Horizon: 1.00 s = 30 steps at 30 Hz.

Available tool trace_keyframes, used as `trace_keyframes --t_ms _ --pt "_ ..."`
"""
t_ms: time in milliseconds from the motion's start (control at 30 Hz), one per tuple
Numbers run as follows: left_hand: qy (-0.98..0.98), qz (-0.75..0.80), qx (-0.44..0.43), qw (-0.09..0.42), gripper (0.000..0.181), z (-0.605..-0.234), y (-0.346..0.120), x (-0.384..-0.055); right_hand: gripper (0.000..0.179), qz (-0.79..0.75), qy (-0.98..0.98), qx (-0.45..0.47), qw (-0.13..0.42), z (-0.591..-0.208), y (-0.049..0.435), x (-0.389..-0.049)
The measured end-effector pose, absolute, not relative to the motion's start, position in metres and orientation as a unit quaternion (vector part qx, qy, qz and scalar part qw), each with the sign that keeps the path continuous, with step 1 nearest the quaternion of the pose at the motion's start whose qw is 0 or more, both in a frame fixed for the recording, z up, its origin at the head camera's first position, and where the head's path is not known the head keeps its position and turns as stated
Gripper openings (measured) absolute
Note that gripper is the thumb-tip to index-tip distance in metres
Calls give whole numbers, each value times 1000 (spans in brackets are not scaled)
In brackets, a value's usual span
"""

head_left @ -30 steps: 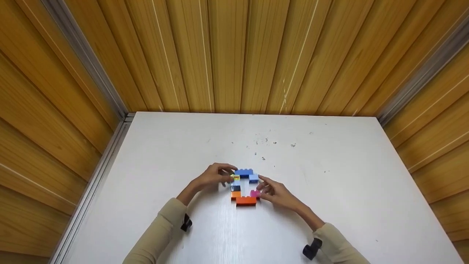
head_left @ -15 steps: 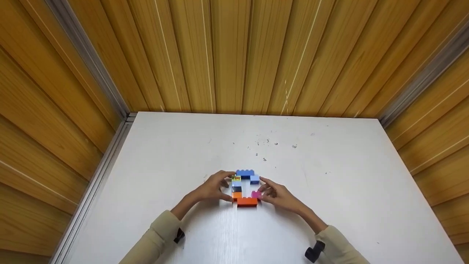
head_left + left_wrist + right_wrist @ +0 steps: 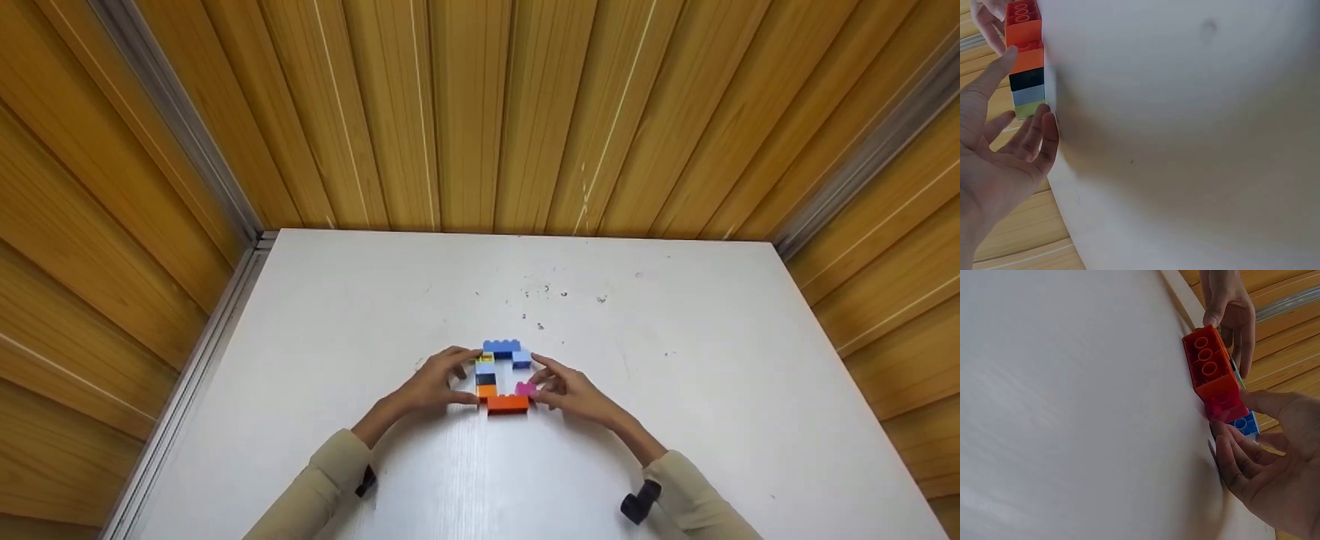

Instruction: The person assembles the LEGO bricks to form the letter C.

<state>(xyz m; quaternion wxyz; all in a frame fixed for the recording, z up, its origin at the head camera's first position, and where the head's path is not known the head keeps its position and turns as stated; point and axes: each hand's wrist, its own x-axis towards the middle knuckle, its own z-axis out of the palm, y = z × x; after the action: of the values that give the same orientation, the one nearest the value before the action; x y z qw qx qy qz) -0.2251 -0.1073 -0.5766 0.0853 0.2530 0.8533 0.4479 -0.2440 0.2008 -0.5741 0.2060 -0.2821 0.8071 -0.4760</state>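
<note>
A small ring of toy building bricks is held between both hands over the white table. Its far side is a blue brick (image 3: 502,346) with studs facing away, and its near side is a red-orange brick (image 3: 508,404), whose hollow underside shows in both wrist views. The left hand (image 3: 433,384) spans the left column, thumb at the orange brick (image 3: 1028,61), fingers at the yellow-green brick (image 3: 1030,109); black and light blue bricks sit between. My right hand (image 3: 576,390) pinches the pink brick (image 3: 525,388), its index fingertip at the light blue brick (image 3: 521,359).
The white table (image 3: 360,300) carries small dark marks beyond the bricks. Wood-look panel walls (image 3: 465,112) rise at the back and both sides, with a metal rail (image 3: 191,382) along the left edge. Each wrist wears a black camera (image 3: 641,502).
The left thumb has moved from the yellow-green brick down to the orange end, spreading that hand along the left column. The ring has since shifted slightly away from me. The right hand keeps its hold.
</note>
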Motion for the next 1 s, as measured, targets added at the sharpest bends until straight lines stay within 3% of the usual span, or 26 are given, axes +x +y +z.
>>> trace_keyframes --t_ms 433,700,1000 --pt "853 469 211 88 70 -573 -109 -277 69 -487 804 -257 226 -566 185 -303" --pt "871 457 149 100 68 -564 -106 -317 70 -493 812 -186 251 -558 172 -342" --pt "875 459 110 104 70 -562 -98 -333 68 -508 808 -152 255 -555 167 -354"
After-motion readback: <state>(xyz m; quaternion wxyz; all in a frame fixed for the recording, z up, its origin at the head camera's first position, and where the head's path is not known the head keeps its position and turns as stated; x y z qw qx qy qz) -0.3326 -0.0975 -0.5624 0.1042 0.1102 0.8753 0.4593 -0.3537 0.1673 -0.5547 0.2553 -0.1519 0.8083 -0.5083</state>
